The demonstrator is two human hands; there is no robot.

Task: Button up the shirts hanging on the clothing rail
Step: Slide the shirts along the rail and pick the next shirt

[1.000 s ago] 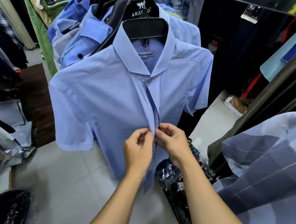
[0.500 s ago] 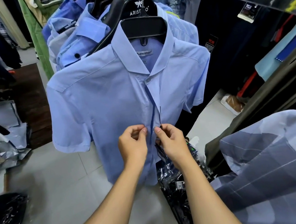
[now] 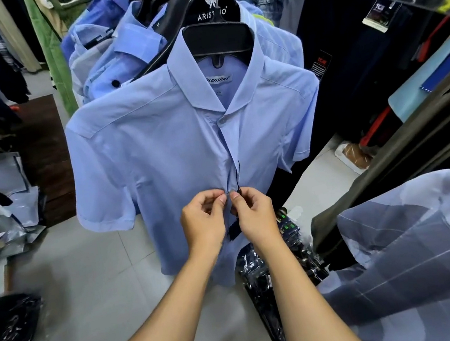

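Directly ahead, a light blue short-sleeved shirt (image 3: 157,157) hangs on a black plastic hanger (image 3: 217,38), facing the camera, at the front of a crowded row of other blue shirts (image 3: 124,54) on similar hangers. Its collar lies open and spread, with a white label showing inside the neck. A button just below the collar looks fastened, and the two front edges run close together from there down to the hands. A thin dark cord (image 3: 238,175) dangles along the front opening, ending right above the fingers.

Both bare forearms reach up from the bottom of the view and meet at the middle of the shirt front. The left hand (image 3: 204,223) pinches the left edge of the opening between thumb and curled fingers. The right hand (image 3: 255,218) pinches the facing edge in the same way, its thumb tip almost touching the left thumb. Whatever button sits between the fingertips is hidden. Below the hands the shirt front parts slightly, showing something dark behind it.

Behind the lower hem, shiny black plastic packets (image 3: 274,276) stand on the pale tiled floor (image 3: 88,278). At the lower right, a blue and grey checked fabric (image 3: 425,266) fills the corner. Dark garments (image 3: 354,69) hang along the right side.
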